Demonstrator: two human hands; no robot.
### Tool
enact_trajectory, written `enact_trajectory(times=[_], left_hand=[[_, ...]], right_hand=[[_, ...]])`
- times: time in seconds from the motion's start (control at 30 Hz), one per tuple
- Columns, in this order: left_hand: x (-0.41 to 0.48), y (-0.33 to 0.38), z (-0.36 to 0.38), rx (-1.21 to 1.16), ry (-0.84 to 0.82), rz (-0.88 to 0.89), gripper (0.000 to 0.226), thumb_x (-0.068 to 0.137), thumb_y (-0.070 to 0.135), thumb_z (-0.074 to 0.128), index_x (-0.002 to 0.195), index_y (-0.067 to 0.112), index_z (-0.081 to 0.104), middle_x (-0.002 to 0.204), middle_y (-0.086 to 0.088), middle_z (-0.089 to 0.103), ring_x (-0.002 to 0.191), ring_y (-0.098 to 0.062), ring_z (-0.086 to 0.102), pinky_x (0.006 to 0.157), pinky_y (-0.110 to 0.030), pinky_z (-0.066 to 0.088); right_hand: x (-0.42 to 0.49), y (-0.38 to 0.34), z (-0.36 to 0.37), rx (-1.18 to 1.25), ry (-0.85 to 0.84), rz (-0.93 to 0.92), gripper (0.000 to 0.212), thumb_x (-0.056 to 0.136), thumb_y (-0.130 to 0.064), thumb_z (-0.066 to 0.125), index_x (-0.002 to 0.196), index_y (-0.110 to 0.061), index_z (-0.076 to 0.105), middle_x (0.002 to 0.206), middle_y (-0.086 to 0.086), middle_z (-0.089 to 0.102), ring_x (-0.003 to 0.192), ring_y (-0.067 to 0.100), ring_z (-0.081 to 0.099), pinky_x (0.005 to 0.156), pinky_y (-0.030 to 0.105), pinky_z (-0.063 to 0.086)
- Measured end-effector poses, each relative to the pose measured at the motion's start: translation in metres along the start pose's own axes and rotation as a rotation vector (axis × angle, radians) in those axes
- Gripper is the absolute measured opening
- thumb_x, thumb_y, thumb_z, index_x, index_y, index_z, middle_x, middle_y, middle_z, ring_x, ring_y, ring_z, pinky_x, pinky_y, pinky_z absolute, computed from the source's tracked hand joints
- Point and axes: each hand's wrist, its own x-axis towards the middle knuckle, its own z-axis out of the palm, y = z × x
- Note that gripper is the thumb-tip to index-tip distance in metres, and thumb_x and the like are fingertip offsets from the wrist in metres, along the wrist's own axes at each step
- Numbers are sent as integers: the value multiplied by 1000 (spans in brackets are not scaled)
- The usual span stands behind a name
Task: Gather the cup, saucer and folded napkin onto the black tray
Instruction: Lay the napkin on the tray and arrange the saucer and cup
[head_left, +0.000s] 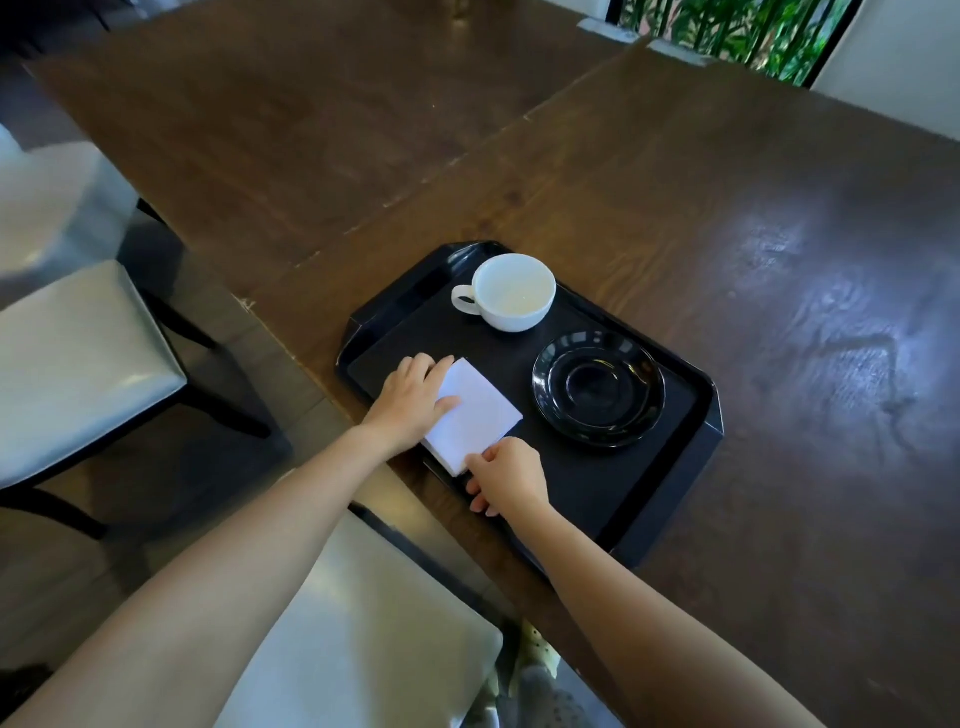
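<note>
A black tray lies on the dark wooden table near its left edge. On the tray's far end stands an empty white cup, handle pointing left. A glossy black saucer sits beside it, to the right and nearer. A folded white napkin lies on the tray's near-left part. My left hand rests flat on the napkin's left side, thumb on top. My right hand pinches the napkin's near corner between thumb and fingers.
The wooden table spreads to the right and far side of the tray. Two grey-cushioned chairs stand at the left and below me. A window with green plants is at the top right.
</note>
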Motion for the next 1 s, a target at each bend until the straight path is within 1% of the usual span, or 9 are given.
enact_trajectory(times=[0.2,0.3,0.4,0.5,0.57,0.67,0.73,0.87,1.0], left_hand=[[-3,1,-6,43,72,-30,54,95,38,42,141,12,30,128,-12,43,113,-25,41,95,-38,37],[3,24,-18,-45,188,-6,46,94,33,47,134,12,41,127,-12,49,116,-25,42,96,-38,39],[18,60,-26,-277,135,46,43,92,27,51,132,10,46,125,-11,51,119,-25,41,98,-39,42],[37,93,-28,-446,-30,-82,50,90,22,56,136,8,41,132,-15,46,122,-30,43,103,-44,40],[47,109,-25,-435,-126,-159,53,90,20,57,137,7,38,136,-17,43,123,-31,44,103,-44,40],[53,120,-21,-409,-140,-191,39,87,7,54,126,6,50,128,-17,50,116,-33,50,91,-39,44],[56,121,-19,-421,-109,-203,34,82,-2,50,114,6,57,117,-18,58,110,-34,54,84,-39,45],[61,119,-19,-492,-103,-247,47,82,-4,52,127,9,53,123,-14,59,111,-29,55,94,-40,47],[64,121,-18,-578,-78,-245,35,83,0,56,117,9,58,111,-10,64,101,-26,60,86,-35,48]], right_hand=[[-2,1,-13,-38,-34,-47,28,88,-25,55,63,-14,61,58,-1,66,33,4,54,40,19,47],[-4,3,-46,-15,99,-85,27,86,-29,55,69,-9,63,65,6,71,42,11,61,50,31,58],[-4,10,-94,-13,381,-121,14,84,-30,58,82,-15,61,76,4,70,70,23,68,68,39,57],[4,20,-139,-158,542,-128,32,86,-28,61,112,-10,57,105,10,64,103,28,58,86,37,47],[11,24,-156,-277,534,-74,47,87,-26,60,127,-7,48,125,16,53,120,33,46,97,39,40],[20,28,-163,-369,404,-30,57,87,-24,60,135,-3,37,134,20,44,127,36,37,103,42,35],[25,30,-160,-365,337,-36,62,87,-21,61,137,-1,31,136,22,41,128,37,37,104,42,36],[34,32,-157,-329,363,-56,60,88,-21,60,136,1,33,133,22,42,124,36,40,102,41,38],[42,30,-167,-322,322,-47,57,89,-26,57,136,-1,34,133,21,43,123,35,41,102,43,40]])
